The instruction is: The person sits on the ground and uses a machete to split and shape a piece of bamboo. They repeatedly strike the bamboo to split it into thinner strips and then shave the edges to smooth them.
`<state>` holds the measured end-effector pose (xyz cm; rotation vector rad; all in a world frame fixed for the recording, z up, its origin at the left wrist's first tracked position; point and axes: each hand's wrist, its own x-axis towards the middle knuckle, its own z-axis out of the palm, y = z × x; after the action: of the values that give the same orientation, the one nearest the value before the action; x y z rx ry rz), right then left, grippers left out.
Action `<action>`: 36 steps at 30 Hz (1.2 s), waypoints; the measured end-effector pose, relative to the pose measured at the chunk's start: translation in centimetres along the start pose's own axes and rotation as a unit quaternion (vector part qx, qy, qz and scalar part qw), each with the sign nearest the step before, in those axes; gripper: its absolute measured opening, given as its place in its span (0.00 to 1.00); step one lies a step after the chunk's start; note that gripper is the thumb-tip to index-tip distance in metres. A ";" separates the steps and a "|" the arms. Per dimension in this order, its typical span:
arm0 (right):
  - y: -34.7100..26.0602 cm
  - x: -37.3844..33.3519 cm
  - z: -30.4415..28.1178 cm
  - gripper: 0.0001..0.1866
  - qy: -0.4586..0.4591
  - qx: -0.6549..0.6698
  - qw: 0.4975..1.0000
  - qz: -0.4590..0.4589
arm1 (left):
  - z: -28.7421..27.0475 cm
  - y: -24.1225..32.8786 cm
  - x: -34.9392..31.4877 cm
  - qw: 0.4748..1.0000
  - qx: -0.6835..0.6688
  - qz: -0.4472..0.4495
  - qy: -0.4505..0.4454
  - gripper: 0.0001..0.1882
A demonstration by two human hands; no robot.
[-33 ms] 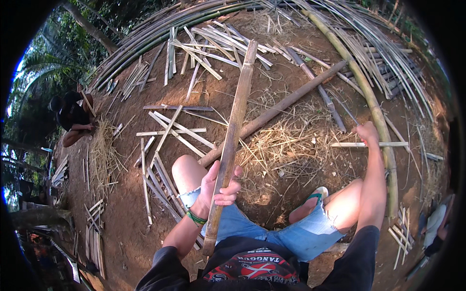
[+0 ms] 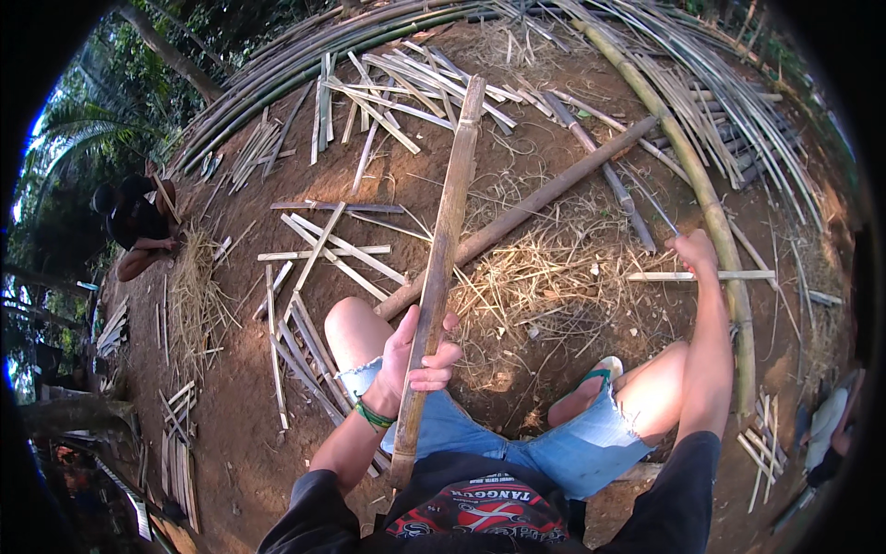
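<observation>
Evidently, left hand (image 2: 399,358) is clamping long brown bamboo strip (image 2: 448,222), seemingly unfinished, right hand (image 2: 694,252) gripping slim grey blade (image 2: 657,205), pale flat slats (image 2: 360,251) lying split.

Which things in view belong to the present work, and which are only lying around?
In use:
bamboo slat, held by the left hand
thin-bladed tool, in the right hand
brown pole below the slat, perhaps supporting it

Lying around:
pale strips
curly shavings
thick yellowish pole

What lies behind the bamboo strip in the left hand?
The brown pole crosses behind the bamboo strip, showing on both sides. Its stretch directly behind is covered, as is part of the left hand.
</observation>
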<state>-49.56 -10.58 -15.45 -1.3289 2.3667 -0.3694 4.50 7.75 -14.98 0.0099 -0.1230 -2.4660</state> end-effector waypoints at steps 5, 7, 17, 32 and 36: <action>-5.5 -3.5 -0.3 0.23 0.120 0.004 0.986 -0.120 | 1.8 -0.4 2.6 0.976 0.161 0.048 0.138 0.28; -8.7 -5.6 -0.4 0.22 0.146 0.012 0.972 -0.184 | 2.1 -0.2 3.0 0.961 0.213 0.056 0.166 0.28; -15.6 -15.0 5.0 0.09 0.168 0.077 0.800 -0.571 | 5.6 -0.3 5.3 0.932 0.312 0.031 0.180 0.24; -12.2 -8.7 -0.5 0.08 0.154 -0.004 0.911 -0.383 | 4.7 -3.1 0.3 0.933 0.300 -0.055 0.189 0.23; -10.1 -4.7 -2.1 0.15 0.215 -0.010 0.960 -0.177 | 4.2 -3.2 -0.9 0.924 0.341 -0.048 0.165 0.23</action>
<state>-40.75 -11.70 -8.39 -1.8430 2.4576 -0.8129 3.08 11.14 -11.08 0.7390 -0.8378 -2.3507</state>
